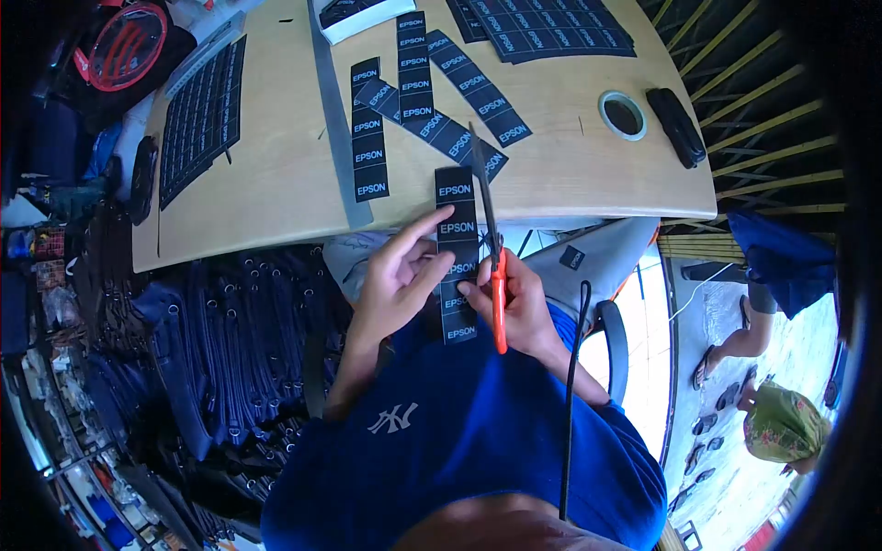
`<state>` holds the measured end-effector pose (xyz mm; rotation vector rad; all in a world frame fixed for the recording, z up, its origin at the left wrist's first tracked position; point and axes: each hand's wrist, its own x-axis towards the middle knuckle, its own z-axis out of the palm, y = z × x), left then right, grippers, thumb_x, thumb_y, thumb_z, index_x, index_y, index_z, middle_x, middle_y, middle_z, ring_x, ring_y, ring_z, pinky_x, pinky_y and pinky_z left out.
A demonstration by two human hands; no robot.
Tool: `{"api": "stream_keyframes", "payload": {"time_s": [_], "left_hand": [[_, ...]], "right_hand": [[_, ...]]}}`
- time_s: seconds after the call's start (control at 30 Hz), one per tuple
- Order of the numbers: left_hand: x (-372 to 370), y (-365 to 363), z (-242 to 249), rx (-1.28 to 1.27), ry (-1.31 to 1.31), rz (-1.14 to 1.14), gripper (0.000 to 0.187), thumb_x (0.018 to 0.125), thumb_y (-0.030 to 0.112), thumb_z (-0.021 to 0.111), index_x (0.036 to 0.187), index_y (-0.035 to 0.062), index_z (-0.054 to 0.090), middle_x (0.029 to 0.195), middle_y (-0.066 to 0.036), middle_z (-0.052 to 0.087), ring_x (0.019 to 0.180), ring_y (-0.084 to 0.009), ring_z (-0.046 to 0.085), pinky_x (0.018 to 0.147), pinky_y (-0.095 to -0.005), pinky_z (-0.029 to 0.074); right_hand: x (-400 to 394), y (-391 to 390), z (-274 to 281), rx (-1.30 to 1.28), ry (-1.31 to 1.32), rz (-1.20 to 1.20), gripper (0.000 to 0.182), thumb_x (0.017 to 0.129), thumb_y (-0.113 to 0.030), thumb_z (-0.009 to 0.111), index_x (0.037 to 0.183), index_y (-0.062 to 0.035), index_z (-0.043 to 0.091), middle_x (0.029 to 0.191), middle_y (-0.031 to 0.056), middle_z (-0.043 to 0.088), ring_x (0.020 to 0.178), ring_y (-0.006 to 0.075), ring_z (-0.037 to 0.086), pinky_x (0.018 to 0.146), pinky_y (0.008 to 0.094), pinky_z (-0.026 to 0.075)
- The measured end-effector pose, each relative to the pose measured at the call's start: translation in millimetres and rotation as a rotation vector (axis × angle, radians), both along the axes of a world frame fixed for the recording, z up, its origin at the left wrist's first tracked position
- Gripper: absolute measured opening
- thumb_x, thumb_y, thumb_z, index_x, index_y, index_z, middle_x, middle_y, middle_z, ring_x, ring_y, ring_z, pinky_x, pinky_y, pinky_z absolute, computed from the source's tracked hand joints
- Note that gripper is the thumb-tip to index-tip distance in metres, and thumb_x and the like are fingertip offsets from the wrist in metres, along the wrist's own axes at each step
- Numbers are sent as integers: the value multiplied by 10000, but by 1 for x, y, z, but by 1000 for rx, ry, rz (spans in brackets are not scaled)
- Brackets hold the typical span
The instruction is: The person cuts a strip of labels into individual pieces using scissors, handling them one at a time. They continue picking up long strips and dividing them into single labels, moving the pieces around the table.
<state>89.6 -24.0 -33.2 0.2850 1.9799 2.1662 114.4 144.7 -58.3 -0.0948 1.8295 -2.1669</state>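
A black strip of EPSON labels (456, 241) runs upright in front of my chest, at the table's near edge. My left hand (397, 275) grips it from the left, index finger and thumb over its face. On the other side, my right hand (524, 298) holds orange-handled scissors (499, 317), their blades pointing away from me alongside the strip. The right thumb reaches onto the strip's lower part. A single cut label (571, 257) rests on my right trouser leg. More loose label strips (370, 151) lie beyond my hands, some overlapping.
On the table (276, 193) are a long metal ruler (335, 119), label sheets (551, 28), a tape roll (602, 115) and a black case (676, 127). Dark straps (239, 349) hang at the left. Another person (781, 422) is at the far right.
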Motion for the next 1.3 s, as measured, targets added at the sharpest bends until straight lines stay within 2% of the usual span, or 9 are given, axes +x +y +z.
{"api": "stream_keyframes", "payload": {"time_s": [0.23,0.37,0.47,0.57,0.63,0.9,1.13,1.23,1.3], "left_hand": [[-9,2,-17,11,-69,55,515,801,-80,626,1285,-3,468,869,-31,628,766,-22,552,603,-156,428],[-8,-1,-8,-2,-86,26,580,786,-97,634,1321,7,433,774,-5,620,725,-19,544,603,-150,429],[-7,-11,-5,-9,-116,-100,633,770,-110,643,1343,18,407,923,-52,646,731,-29,564,620,-160,455],[-8,-18,-4,43,-76,-82,652,745,-124,656,1334,-11,399,1371,-150,406,857,-46,570,700,-179,512],[-9,-22,13,20,-74,-83,647,741,-128,658,1327,-21,404,1363,-148,414,886,-51,566,708,-181,518],[-14,-54,48,-126,-59,-259,666,713,-132,680,1317,9,440,1215,-114,537,826,-57,589,690,-179,519],[-28,-54,56,-211,25,-416,656,699,-81,714,1297,56,482,1280,-159,505,728,-80,620,676,-194,549],[-35,-47,60,-331,130,-538,681,675,-50,744,1293,101,500,1214,-142,556,685,-73,619,625,-191,547],[-37,-43,56,-304,167,-566,663,652,-48,763,1261,14,509,1000,-128,645,733,-125,660,549,-195,550]], "right_hand": [[9,14,-8,338,180,105,289,770,-95,714,927,10,496,590,111,495,513,188,516,517,303,423],[11,18,-3,321,189,130,251,771,-88,722,826,-32,484,611,27,506,555,61,434,510,233,373],[11,21,-1,357,190,191,281,756,-130,742,846,-26,497,621,35,517,545,67,445,514,240,384],[10,26,-3,269,264,182,357,740,-231,767,864,-30,498,654,37,532,565,89,473,544,254,404],[13,39,-14,273,264,215,465,704,-280,787,937,-2,497,630,86,518,545,213,529,528,306,415],[22,87,10,571,64,475,765,712,-601,667,1053,45,441,710,124,484,629,284,490,617,376,419],[10,108,25,470,76,745,703,683,-496,730,1083,24,475,857,143,505,787,301,524,709,380,411],[4,107,25,358,66,751,590,660,-421,761,1004,-12,509,892,115,533,802,290,533,715,372,412],[1,107,25,361,69,813,531,663,-383,763,984,-32,528,919,111,551,829,280,548,730,367,421]]}}
